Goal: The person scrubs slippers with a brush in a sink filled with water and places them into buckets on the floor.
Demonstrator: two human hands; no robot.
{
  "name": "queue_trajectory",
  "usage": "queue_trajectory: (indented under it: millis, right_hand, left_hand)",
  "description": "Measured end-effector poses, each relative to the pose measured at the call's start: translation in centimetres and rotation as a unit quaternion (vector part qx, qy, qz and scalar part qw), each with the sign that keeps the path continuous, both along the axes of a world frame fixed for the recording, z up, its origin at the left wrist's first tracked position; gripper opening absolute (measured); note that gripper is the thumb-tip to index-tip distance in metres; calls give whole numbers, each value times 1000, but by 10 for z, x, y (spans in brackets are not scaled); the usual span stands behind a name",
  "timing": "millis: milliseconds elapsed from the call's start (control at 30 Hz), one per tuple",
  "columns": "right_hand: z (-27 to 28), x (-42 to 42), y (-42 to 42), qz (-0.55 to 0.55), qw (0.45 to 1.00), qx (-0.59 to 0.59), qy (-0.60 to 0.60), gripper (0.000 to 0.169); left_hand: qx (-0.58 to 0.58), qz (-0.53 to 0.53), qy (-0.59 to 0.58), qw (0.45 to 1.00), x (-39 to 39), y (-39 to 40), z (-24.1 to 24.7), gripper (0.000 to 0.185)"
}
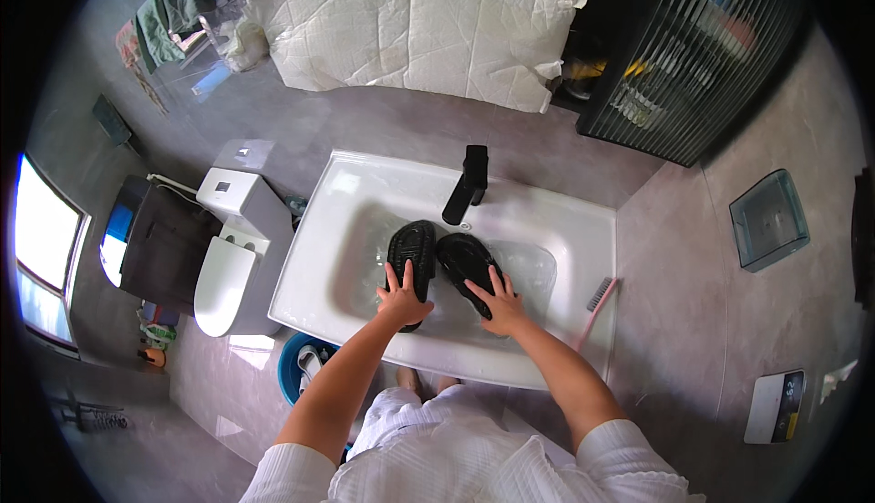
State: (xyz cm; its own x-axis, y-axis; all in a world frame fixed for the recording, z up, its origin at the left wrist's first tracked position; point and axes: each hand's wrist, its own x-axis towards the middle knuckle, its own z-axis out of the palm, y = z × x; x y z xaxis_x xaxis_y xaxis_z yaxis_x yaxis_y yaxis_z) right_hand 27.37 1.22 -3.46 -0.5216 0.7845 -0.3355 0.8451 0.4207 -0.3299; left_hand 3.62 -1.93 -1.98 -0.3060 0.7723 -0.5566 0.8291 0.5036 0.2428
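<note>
Two black slippers are in the water of a white washbasin [307, 270]. The left slipper [411, 240] shows a ridged face, and my left hand [403, 303] lies on its lower part with fingers spread. The right slipper [465, 253] is tilted towards the upper left, its surface smoother. On its lower end rests my right hand [503, 306], fingers apart. Whether the fingertips grip the slippers or only press on them cannot be told. A black faucet [475, 175] stands at the basin's far edge, just above the slippers.
A pink-handled brush [599, 301] lies on the basin's right rim. Below the left rim stands a blue bucket [287, 370] with a white shoe [309, 361] in it. A white toilet [225, 284] is to the left. Over the far wall hangs a quilted white sheet [424, 31], beside a ribbed-glass cabinet door [683, 65].
</note>
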Motion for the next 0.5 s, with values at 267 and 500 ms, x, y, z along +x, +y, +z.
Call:
queue_trajectory:
  millis: [267, 500]
  right_hand:
    - [24, 18, 1, 4, 992, 61, 108, 89]
    - [13, 26, 6, 45, 997, 60, 34, 93]
  left_hand:
    - [178, 218, -166, 945, 13, -9, 4, 104]
    - [93, 109, 20, 989, 57, 10, 13, 119]
